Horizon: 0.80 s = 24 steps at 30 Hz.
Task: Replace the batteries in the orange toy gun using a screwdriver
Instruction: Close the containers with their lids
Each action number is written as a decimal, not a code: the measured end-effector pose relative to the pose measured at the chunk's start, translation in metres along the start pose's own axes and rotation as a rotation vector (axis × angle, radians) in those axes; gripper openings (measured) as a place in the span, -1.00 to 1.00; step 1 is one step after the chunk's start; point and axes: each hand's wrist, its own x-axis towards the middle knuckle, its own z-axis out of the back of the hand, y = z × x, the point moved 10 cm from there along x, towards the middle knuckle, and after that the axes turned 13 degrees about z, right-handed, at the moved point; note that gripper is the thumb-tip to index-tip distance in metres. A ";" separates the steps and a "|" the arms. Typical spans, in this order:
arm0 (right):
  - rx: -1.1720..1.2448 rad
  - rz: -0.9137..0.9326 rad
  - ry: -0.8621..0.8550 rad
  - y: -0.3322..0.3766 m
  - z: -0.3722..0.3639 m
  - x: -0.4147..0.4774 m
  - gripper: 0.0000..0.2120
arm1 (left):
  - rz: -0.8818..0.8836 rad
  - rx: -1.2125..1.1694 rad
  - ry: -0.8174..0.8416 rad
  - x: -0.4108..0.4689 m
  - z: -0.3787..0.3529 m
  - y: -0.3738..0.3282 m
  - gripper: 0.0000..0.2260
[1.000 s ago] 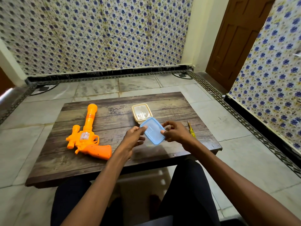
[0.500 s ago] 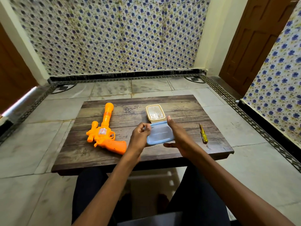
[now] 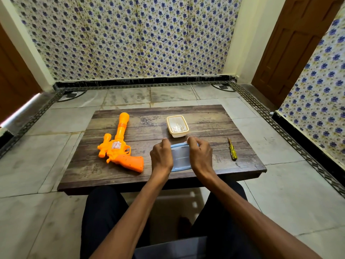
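Observation:
An orange toy gun lies on the left of the low wooden table, barrel pointing away from me. A small cream box stands open near the table's middle. Just in front of it, my left hand and my right hand hold a light blue lid by its two sides, fingers curled over its far edge, low over the tabletop. A yellow-handled screwdriver lies to the right of my right hand, untouched. The box's contents are too small to make out.
The table stands on a marble floor between tiled walls with blue flowers. A brown wooden door is at the right rear. My legs in dark trousers are under the table's near edge.
Both hands brought the blue lid down and nearer to me, turning it flat from a tilt. My right hand went from flat beside the lid to gripping its edge.

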 end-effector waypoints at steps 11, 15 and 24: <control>-0.040 -0.023 0.083 -0.001 0.011 0.005 -0.63 | 0.020 -0.041 0.131 0.005 -0.018 0.003 -0.58; -0.051 -0.029 0.029 -0.005 0.024 0.008 -0.63 | -0.074 -0.018 0.174 -0.005 -0.028 -0.006 -0.57; -0.134 -0.071 -0.102 -0.033 0.052 0.016 -0.62 | -0.048 -0.155 0.270 -0.011 -0.054 0.005 -0.66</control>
